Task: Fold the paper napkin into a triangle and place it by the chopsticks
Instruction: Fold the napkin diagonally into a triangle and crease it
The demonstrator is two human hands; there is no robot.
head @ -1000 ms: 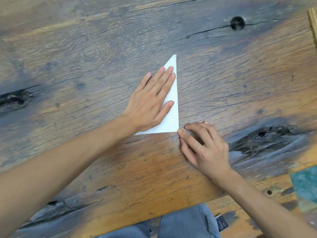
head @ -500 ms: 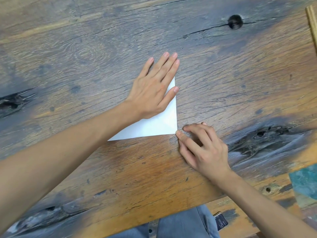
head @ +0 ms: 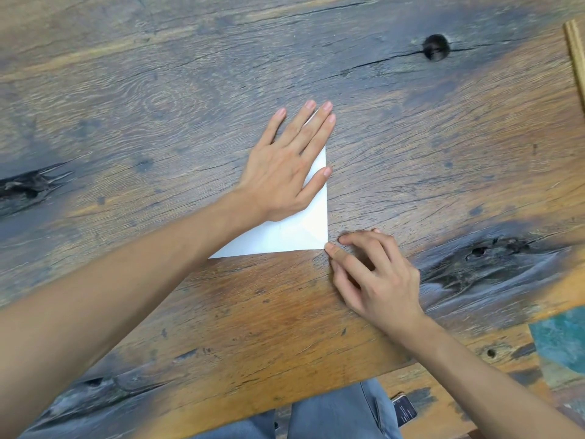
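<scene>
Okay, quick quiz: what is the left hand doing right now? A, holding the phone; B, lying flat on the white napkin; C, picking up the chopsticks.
B: the left hand lies flat, fingers straight, on the folded napkin on the table.

Paper napkin point(head: 297, 236) under my left hand point(head: 285, 172): white, matt, smooth, faint creases near lower right corner. Wooden table point(head: 158, 90): rough weathered grain, cracks, dark knot hole upper right, worn orange-brown patches at centre bottom, grey elsewhere, dull finish. Chopsticks point(head: 576, 55) at right edge: pale wood, matt. My trousers point(head: 335, 413) at bottom: grey-blue denim-like cloth. Phone point(head: 404, 410) beside them: glossy dark screen.
</scene>
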